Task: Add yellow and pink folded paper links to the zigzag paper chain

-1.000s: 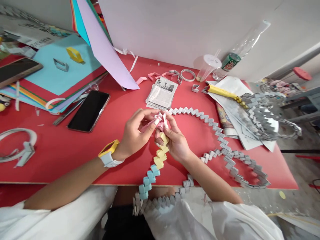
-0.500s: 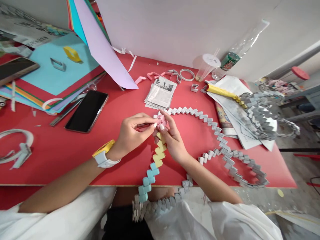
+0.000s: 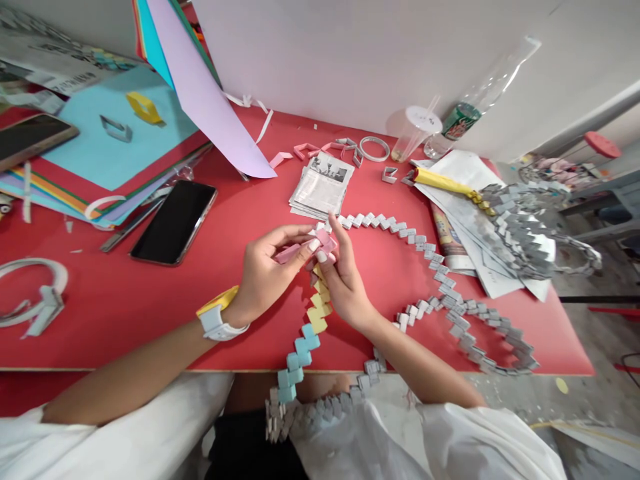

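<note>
A long chain of folded paper links (image 3: pixel 430 257) loops over the red table (image 3: pixel 150 293); most links are grey newsprint, with yellow (image 3: pixel 320 310) and blue (image 3: pixel 295 353) links near its end. My left hand (image 3: pixel 265 273), with a watch on its wrist, pinches a folded pink paper strip (image 3: pixel 290 252). My right hand (image 3: pixel 343 280) grips the chain's pink end links (image 3: pixel 325 240). Both hands meet above the table's middle, where the pink strip touches the end links.
A black phone (image 3: pixel 175 220) lies left of the hands. Stacked coloured paper sheets (image 3: pixel 100 147) and a second phone (image 3: pixel 30 137) sit far left. Cut newsprint squares (image 3: pixel 320 187), loose folded links (image 3: pixel 310 150), a plastic cup (image 3: pixel 413 133), a bottle (image 3: pixel 480 100) and another grey chain pile (image 3: pixel 520 227) lie behind and right.
My left hand has brought the pink strip up against the end links, and my right fingers have shifted their grip on the chain's end. The rest of the chain lies still.
</note>
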Action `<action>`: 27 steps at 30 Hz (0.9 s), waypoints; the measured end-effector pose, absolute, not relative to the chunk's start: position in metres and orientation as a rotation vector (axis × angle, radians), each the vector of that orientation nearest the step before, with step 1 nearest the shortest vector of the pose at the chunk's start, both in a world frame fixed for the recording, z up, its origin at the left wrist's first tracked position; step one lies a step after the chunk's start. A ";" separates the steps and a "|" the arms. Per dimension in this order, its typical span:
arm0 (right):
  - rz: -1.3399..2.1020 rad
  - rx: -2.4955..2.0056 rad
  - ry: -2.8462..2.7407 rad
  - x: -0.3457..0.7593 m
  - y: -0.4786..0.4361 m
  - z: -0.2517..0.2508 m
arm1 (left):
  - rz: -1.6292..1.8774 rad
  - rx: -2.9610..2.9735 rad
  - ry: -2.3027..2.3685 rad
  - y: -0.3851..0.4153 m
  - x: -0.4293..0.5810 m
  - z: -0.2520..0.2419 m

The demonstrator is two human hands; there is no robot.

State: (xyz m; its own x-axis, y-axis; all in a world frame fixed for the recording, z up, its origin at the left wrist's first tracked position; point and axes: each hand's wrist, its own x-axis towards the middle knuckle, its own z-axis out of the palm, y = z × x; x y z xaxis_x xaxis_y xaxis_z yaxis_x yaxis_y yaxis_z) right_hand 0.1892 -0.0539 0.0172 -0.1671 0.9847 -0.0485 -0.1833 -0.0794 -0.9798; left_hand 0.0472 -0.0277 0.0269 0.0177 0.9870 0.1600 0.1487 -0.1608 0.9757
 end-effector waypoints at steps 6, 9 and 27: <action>1.453 -1.039 -1.072 0.190 -0.053 0.022 | 1.229 1.735 1.289 -0.024 0.042 0.025; 1.422 -1.043 -1.109 0.189 -0.054 0.020 | 1.283 1.712 1.291 -0.026 0.043 0.024; 1.333 -1.059 -1.305 0.185 -0.061 0.016 | 1.428 1.486 1.211 -0.032 0.050 0.014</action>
State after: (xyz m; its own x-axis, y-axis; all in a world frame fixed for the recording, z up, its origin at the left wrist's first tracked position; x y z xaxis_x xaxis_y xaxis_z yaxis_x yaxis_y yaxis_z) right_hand 0.1853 -0.0614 0.0156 -0.1668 0.9853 0.0371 -0.0582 0.0277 -0.9979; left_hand 0.0495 -0.0320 0.0143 -0.0623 0.9529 0.2968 0.1372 -0.2864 0.9482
